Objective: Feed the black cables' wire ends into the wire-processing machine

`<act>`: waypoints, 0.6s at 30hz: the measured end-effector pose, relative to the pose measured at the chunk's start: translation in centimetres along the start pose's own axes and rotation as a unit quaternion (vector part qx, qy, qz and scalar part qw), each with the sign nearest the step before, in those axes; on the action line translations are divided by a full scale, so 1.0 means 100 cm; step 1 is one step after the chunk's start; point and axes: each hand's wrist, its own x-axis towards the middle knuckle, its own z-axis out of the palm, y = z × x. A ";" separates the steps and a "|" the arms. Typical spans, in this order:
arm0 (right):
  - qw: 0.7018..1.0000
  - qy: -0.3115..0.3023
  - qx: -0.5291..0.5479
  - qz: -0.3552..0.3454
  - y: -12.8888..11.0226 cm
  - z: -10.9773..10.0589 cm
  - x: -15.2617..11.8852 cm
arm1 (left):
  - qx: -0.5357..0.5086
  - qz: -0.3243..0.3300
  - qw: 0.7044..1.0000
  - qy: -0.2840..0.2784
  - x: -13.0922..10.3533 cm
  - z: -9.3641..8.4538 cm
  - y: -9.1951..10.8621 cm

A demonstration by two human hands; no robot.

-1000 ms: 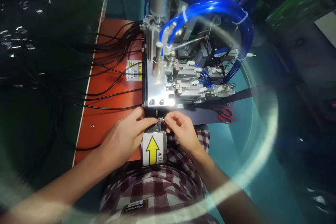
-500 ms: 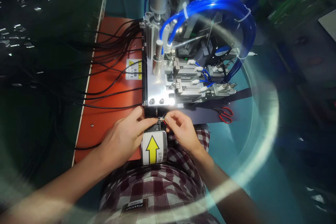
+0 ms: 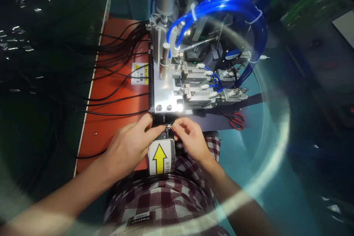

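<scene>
My right hand [image 3: 192,136] is closed in a pinch on thin coloured wires [image 3: 173,129], red and white strands among them. My left hand [image 3: 129,142] comes in from the other side, its thumb stretched to a small part at the wires' left end. Its index finger bends against the lower edge of the machine [image 3: 167,97]; what lies under the fingertips is hidden. Just below both hands sits a rounded guide with a white label and yellow arrow [image 3: 159,158].
Red-handled scissors [image 3: 237,121] lie on the dark plate to the right. Black cables [image 3: 118,99] cross the orange panel [image 3: 110,132] at left. Blue air hoses [image 3: 226,2] loop above metal cylinders [image 3: 197,96]. A checked apron [image 3: 163,199] covers my lap.
The whole view has shifted a few pixels. Both hands keep almost the same pose at the wires, with no clear change in their grip.
</scene>
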 end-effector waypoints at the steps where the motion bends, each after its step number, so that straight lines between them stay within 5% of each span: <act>1: 1.000 0.000 0.003 0.003 -0.001 0.000 0.000 | 0.003 0.000 1.000 -0.001 0.000 0.000 0.000; 12: 0.999 0.027 -0.033 -0.006 -0.002 0.005 -0.004 | -0.006 0.012 1.000 0.023 -0.002 0.001 -0.001; 18: 0.996 -0.005 -0.067 0.060 -0.010 0.003 -0.002 | 0.040 0.047 0.997 0.046 0.000 0.002 -0.002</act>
